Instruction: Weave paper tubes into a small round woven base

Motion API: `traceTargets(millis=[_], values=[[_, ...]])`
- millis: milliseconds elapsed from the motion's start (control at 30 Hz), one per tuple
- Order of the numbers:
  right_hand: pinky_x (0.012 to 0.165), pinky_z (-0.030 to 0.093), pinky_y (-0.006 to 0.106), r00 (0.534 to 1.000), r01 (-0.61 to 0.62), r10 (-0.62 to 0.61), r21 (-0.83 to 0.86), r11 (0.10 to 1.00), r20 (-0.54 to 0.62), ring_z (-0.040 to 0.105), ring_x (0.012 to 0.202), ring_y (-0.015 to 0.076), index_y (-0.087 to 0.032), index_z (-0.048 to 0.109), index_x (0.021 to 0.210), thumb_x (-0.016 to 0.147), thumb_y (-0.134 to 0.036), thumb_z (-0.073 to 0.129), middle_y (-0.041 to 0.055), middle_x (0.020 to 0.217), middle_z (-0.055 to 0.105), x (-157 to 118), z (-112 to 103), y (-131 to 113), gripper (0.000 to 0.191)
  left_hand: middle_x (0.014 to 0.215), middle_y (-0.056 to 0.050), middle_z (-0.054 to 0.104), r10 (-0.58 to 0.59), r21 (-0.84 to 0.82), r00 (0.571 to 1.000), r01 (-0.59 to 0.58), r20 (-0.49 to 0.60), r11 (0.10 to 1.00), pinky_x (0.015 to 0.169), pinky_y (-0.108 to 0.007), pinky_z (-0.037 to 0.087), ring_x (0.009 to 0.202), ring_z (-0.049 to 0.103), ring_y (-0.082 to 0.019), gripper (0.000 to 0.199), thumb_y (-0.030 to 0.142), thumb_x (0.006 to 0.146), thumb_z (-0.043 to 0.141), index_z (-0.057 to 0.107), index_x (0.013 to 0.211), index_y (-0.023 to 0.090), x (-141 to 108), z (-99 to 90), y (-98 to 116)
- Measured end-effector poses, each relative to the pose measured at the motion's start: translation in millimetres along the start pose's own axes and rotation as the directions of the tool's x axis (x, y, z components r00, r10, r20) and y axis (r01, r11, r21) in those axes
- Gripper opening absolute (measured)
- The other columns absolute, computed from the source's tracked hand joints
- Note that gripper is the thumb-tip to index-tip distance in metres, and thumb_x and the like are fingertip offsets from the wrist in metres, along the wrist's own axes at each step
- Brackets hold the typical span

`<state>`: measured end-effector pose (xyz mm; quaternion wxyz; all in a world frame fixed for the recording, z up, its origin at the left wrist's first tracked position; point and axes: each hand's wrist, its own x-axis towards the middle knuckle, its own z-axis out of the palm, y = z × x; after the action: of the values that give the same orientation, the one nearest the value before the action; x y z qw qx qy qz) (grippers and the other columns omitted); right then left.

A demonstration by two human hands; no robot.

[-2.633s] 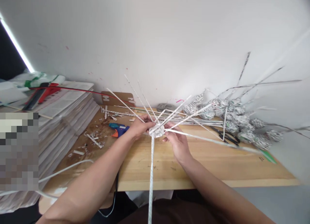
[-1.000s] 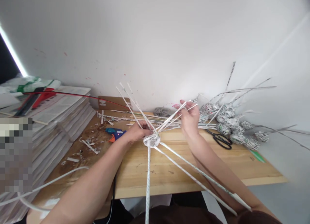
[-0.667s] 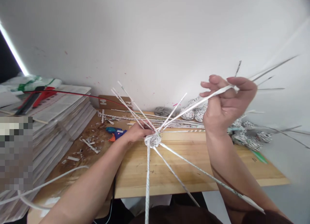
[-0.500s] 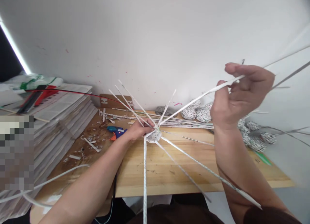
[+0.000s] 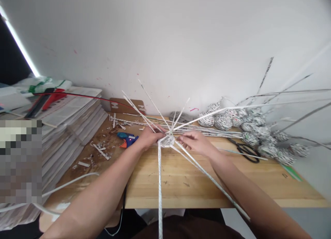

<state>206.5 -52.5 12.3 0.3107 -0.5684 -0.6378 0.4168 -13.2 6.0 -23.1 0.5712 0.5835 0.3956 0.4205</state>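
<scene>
A small woven paper base [image 5: 167, 141] has several rolled paper sticks spreading from it above the table. My left hand [image 5: 152, 137] is closed on the left rim of this base, thumb and fingers pinching it. My right hand [image 5: 194, 142] is at the base's right side, fingers curled together at the root of a paper stick [image 5: 212, 179] that slopes down to the right. One stick [image 5: 159, 184] hangs straight toward me. A long white paper strand [image 5: 204, 114] leads from the base up to the right, out of my hands.
Woven paper balls [image 5: 223, 122] are heaped at the right, with black scissors [image 5: 248, 153] before them. Loose paper sticks [image 5: 207, 131] lie along the wall. To the left are a blue glue gun [image 5: 128, 139], paper scraps [image 5: 100, 152] and a tall newspaper stack [image 5: 85, 125].
My right hand has come down from the upper right, letting go of the long strand, to the base's right side. My left hand keeps hold of the base. The view has shifted slightly.
</scene>
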Motion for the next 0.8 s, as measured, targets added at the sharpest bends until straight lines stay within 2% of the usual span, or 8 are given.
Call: traceTargets(millis=[67,133,233,300,400,500,667,800], values=[[0.049,0.042,0.022,0.994,-0.059,0.05,0.096,0.994,0.099,0.059,0.052,0.0128,-0.018,0.072,0.072,0.08,-0.044,0.067,0.0001,0.06,0.066,0,16,-4,0.028,0.072,-0.002,0.071,0.015,0.023,1.0,-0.016,0.027,1.0,0.057,-0.024,0.048,0.061,0.062,-0.015,0.016,0.019,0.061,0.072,0.07,0.076,0.015,-2,0.4,1],[0.053,0.045,0.022,0.993,-0.098,0.074,0.298,0.95,0.09,0.061,0.056,0.0125,-0.02,0.075,0.08,0.076,-0.042,0.072,-0.0001,0.067,0.07,-1,29,-3,0.023,0.072,-0.002,0.072,0.034,0.034,0.999,-0.035,0.039,0.999,0.059,-0.025,0.049,0.063,0.063,-0.016,0.015,0.02,0.062,0.073,0.07,0.076,0.015,-3,1.0,3],[0.057,0.048,0.023,0.985,-0.151,0.17,0.646,0.748,0.034,0.065,0.064,0.0146,-0.019,0.075,0.085,0.068,-0.038,0.079,0.0024,0.076,0.074,-2,42,0,0.025,0.07,-0.002,0.071,0.078,0.075,0.997,-0.079,0.017,0.994,0.061,-0.025,0.049,0.063,0.063,-0.015,0.013,0.02,0.062,0.073,0.071,0.074,0.015,-4,2.0,7],[0.054,0.047,0.023,0.971,-0.184,0.238,0.755,0.63,0.038,0.066,0.064,0.0155,-0.018,0.075,0.081,0.065,-0.037,0.082,0.0041,0.076,0.075,-2,45,0,0.026,0.07,-0.002,0.071,0.113,0.108,0.994,-0.114,0.009,0.988,0.062,-0.026,0.049,0.063,0.063,-0.016,0.012,0.021,0.063,0.072,0.071,0.073,0.015,-4,2.3,9],[0.054,0.048,0.022,0.963,-0.203,0.264,0.791,0.577,0.054,0.064,0.062,0.0141,-0.015,0.074,0.08,0.065,-0.033,0.084,0.0037,0.072,0.073,2,47,-3,0.025,0.071,-0.003,0.071,0.17,0.122,0.985,-0.17,0.011,0.978,0.066,-0.027,0.05,0.066,0.064,-0.016,0.012,0.022,0.064,0.073,0.071,0.072,0.015,-3,1.7,9],[0.05,0.047,0.021,0.962,-0.196,0.272,0.78,0.595,0.034,0.061,0.055,0.0118,-0.014,0.073,0.077,0.067,-0.033,0.083,0.0018,0.064,0.07,8,48,-7,0.024,0.072,-0.003,0.071,0.218,0.149,0.976,-0.216,0.003,0.965,0.066,-0.027,0.049,0.066,0.063,-0.016,0.011,0.023,0.065,0.072,0.07,0.073,0.015,-1,0.2,6],[0.039,0.041,0.022,0.925,-0.25,0.379,0.739,0.625,-0.007,0.055,0.044,0.0114,-0.016,0.067,0.074,0.079,-0.044,0.07,-0.0001,0.058,0.064,12,51,-16,0.028,0.073,-0.004,0.073,0.293,0.275,0.956,-0.286,0.018,0.918,0.069,-0.027,0.049,0.07,0.065,-0.017,0.008,0.021,0.067,0.068,0.071,0.073,0.016,-1,-0.4,7],[0.039,0.041,0.023,0.902,-0.257,0.429,0.744,0.617,-0.044,0.053,0.042,0.012,-0.017,0.062,0.068,0.079,-0.028,0.061,-0.0009,0.051,0.06,13,55,-19,0.016,0.076,-0.004,0.074,0.295,0.289,0.955,-0.293,0.04,0.911,0.071,-0.028,0.05,0.073,0.067,-0.019,0.01,0.019,0.067,0.066,0.073,0.074,0.016,-3,0.2,10]])
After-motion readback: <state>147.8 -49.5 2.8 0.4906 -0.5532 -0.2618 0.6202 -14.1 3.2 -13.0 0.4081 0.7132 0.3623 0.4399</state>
